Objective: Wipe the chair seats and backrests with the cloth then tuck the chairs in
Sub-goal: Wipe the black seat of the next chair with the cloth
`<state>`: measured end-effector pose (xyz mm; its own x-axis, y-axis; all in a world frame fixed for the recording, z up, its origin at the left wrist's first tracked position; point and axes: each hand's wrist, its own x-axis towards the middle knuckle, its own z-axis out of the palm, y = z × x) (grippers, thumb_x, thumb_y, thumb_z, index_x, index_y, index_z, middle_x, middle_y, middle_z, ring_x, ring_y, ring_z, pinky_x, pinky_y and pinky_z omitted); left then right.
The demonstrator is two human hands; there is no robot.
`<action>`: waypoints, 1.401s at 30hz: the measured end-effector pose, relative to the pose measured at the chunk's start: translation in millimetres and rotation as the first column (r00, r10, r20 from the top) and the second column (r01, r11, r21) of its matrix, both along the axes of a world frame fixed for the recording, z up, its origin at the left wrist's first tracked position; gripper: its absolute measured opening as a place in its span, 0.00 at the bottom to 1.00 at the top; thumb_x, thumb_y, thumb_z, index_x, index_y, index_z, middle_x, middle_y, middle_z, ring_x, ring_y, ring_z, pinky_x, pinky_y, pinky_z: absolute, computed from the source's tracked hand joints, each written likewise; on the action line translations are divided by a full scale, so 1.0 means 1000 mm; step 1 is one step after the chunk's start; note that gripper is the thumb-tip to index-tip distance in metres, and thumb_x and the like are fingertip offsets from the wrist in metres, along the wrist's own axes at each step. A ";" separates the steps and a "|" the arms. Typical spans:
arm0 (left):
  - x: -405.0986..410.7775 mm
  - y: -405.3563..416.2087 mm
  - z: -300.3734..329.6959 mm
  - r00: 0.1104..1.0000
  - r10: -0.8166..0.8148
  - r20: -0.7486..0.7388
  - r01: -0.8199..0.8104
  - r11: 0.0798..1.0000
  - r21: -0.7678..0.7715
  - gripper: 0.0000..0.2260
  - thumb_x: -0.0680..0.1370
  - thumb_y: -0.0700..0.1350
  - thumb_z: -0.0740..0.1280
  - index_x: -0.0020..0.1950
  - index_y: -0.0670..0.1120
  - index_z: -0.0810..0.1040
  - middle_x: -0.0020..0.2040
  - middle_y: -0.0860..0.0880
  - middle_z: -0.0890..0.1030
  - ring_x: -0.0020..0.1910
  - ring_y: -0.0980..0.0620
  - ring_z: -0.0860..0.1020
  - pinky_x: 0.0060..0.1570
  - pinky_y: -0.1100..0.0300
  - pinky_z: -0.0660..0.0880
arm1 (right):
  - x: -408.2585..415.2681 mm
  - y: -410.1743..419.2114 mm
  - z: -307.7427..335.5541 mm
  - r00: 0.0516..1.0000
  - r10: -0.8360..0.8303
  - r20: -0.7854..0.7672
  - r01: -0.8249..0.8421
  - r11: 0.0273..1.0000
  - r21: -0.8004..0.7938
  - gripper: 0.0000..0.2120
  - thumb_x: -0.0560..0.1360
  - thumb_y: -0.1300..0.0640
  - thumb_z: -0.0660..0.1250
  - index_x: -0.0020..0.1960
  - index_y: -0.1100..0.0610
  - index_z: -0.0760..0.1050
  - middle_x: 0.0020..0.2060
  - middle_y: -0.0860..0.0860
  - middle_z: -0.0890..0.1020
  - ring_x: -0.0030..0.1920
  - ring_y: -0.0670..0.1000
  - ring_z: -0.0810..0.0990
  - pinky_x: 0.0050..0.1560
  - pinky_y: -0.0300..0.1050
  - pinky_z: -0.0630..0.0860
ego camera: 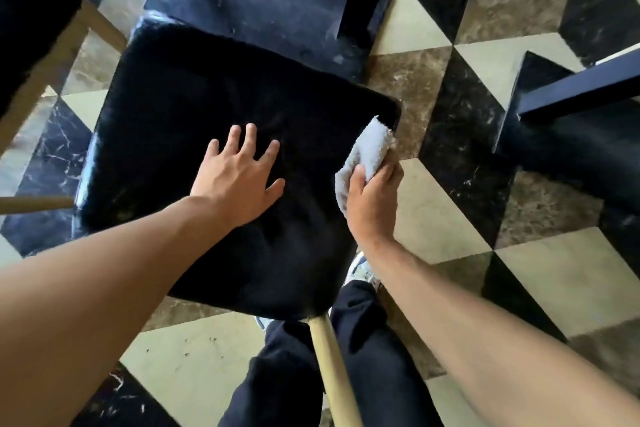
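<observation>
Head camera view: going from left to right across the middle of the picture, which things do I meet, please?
Wooden chair leg → black chair seat → left hand, flat on the seat → right hand holding the white cloth at the seat's right edge → checkered floor → dark table base.

The floor [433, 215] under you is shiny tiles in black, brown and pale cream, set in a diamond pattern. The black chair [194, 107] stands on it right in front of you. A dark flat table base [277, 0] sits on the floor just past the chair. Your shoe [360, 270] stands on the tiles beside the chair.
</observation>
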<state>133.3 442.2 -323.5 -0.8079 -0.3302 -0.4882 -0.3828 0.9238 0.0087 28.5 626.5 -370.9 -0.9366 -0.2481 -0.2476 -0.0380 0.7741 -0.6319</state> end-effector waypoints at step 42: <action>0.066 0.001 0.013 0.976 0.192 0.098 -0.203 0.973 0.110 0.36 0.76 0.39 0.65 0.81 0.47 0.51 0.82 0.42 0.43 0.81 0.42 0.45 0.69 0.43 0.67 | 0.134 0.005 0.021 -0.575 0.794 -0.197 -0.787 -0.470 0.399 0.18 0.78 0.63 0.57 0.59 0.55 0.82 0.73 0.50 0.74 0.78 0.63 0.60 0.78 0.60 0.57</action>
